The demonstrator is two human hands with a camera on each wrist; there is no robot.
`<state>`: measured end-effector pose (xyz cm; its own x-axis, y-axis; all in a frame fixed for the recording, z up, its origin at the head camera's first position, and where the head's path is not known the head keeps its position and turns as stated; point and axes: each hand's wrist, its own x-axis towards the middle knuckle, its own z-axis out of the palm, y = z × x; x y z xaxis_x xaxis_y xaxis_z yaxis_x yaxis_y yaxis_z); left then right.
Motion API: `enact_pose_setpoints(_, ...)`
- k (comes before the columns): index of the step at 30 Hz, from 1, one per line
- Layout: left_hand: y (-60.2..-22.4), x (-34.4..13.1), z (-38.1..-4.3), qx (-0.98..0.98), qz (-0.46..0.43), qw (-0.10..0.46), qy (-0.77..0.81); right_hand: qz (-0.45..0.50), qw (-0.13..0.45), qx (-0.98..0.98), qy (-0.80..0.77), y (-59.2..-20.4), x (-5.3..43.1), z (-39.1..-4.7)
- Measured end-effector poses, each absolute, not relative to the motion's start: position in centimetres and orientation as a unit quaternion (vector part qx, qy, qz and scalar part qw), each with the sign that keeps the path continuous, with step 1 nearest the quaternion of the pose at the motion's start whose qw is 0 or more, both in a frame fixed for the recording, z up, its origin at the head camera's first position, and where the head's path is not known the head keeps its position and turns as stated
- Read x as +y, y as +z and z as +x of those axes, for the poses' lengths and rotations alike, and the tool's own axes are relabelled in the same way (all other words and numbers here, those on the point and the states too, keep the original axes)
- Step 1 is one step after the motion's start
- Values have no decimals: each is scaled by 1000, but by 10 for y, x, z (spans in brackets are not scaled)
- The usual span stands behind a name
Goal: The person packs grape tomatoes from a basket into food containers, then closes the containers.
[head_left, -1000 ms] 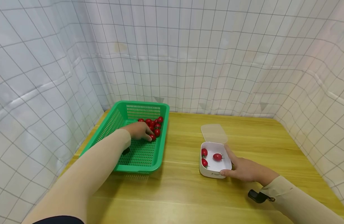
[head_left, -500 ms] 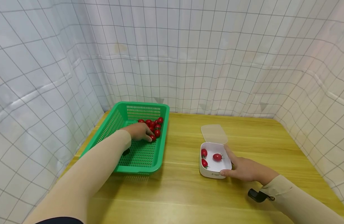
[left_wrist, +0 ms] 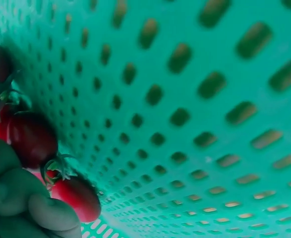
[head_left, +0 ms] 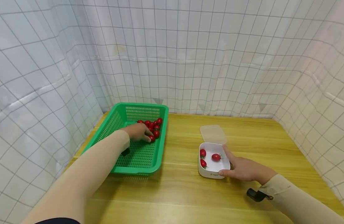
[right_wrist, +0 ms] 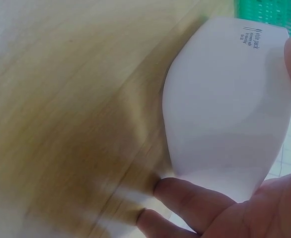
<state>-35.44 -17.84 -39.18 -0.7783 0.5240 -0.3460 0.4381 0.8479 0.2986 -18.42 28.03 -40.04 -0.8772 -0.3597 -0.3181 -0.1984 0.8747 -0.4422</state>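
Observation:
My left hand (head_left: 136, 132) reaches into the green basket (head_left: 161, 155), fingers bent around a red cherry tomato (head_left: 152, 138) near the right wall. In the left wrist view the fingertips (left_wrist: 53, 212) lie against that tomato (left_wrist: 80, 199), whose green stem shows, and other tomatoes crowd behind it. My right hand (head_left: 245, 169) holds a white lunch box (head_left: 212, 175) by its right side, thumb at the front edge and fingers along the far side. Up close, the box's smooth wall (right_wrist: 225, 104) carries small dark print. Inside the box lie three cherry tomatoes (head_left: 216, 157).
A translucent lid (head_left: 213, 134) lies behind the box on the wooden table (head_left: 180, 193). Several more cherry tomatoes (head_left: 157, 133) are gathered at the basket's back right. Checked white curtains (head_left: 188, 62) enclose the table at the back and both sides.
Both hands hold nearly the same places, the left at the tomato and the right at the box. The whole view has shifted very slightly.

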Motion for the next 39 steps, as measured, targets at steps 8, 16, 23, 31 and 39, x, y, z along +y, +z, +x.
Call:
enact_pose_setpoints(8, -382, -181, -353, 935, 276, 191, 112, -139, 207, 948, -199, -403, 279, -184)
enact_pose_setpoints(16, -359, -183, -353, 940, 263, 166, 143, -150, 210, 944, -203, -400, 278, -184)
enact_pose_setpoints(23, -335, -180, -350, 940, 262, 118, 184, -151, 210, 944, -203, -400, 278, -184)
enact_pose_setpoints(31, -318, -161, -338, 930, 283, 112, 205, -155, 205, 945, -203, -400, 279, -184)
enact_pose_setpoints(39, -311, -126, -323, 912, 322, 125, 223, -151, 205, 946, -203, -400, 279, -184)
